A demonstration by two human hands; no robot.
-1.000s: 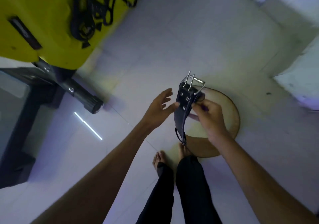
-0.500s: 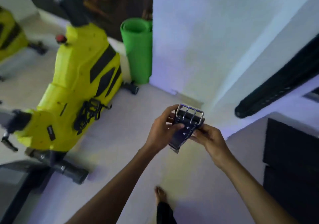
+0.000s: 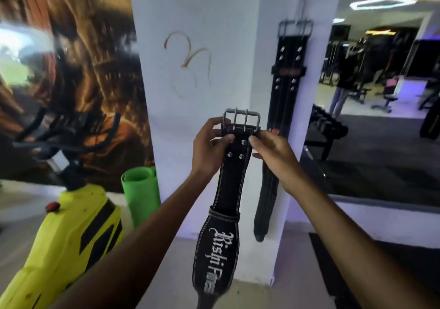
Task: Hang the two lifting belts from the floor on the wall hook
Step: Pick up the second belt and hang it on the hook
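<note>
Gripping black belt (image 3: 234, 165) in left hand (image 3: 209, 146) and right hand (image 3: 273, 151), another belt (image 3: 287, 89) hanging just behind

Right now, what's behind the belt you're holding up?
Behind the held belt is the white pillar and, to its right, another belt already hanging. Its hook is not visible.

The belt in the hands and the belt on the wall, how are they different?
The held belt is gripped near its buckle by the left hand and right hand; the hanging belt hangs by its buckle, untouched. The held belt shows white lettering; the hanging belt shows none. Both are black with metal buckles.
</note>
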